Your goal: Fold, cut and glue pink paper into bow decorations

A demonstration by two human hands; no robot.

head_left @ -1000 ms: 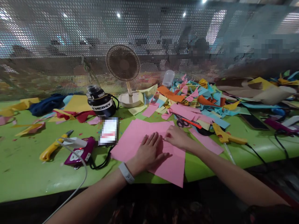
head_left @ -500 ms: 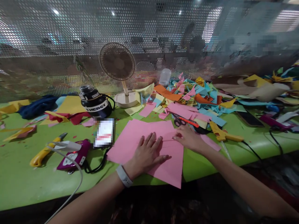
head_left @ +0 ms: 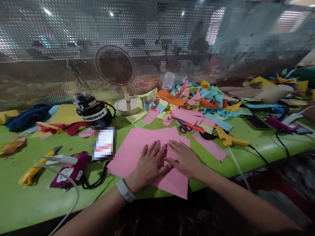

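Note:
Pink paper sheets (head_left: pixel 131 147) lie overlapping near the front edge of the green table. My left hand (head_left: pixel 151 164) rests flat on them with its fingers stretched out and a pale band on the wrist. Beside it, almost touching, my right hand (head_left: pixel 183 157) also lies flat on the pink paper, fingers extended. Whatever is under the palms is hidden. Just beyond the sheets are dark-handled scissors (head_left: pixel 185 128) and an orange-red cutter-like tool (head_left: pixel 194 127). To the right of my right hand lies a pink paper strip (head_left: pixel 211 147).
A yellow glue gun (head_left: pixel 230 137) with a cord lies right. Left are a phone (head_left: pixel 104 143), a purple device (head_left: pixel 70 170) with a white plug and cable, and a yellow-handled tool (head_left: pixel 36 168). Behind stand a black bottle (head_left: pixel 93 111), a fan (head_left: pixel 115 65) and a paper scrap pile (head_left: pixel 197 95).
My right hand has moved left and nearer from the sheets' right edge, its pinched fingers now flattened on the paper. My left hand stays flat. The view has shifted slightly right.

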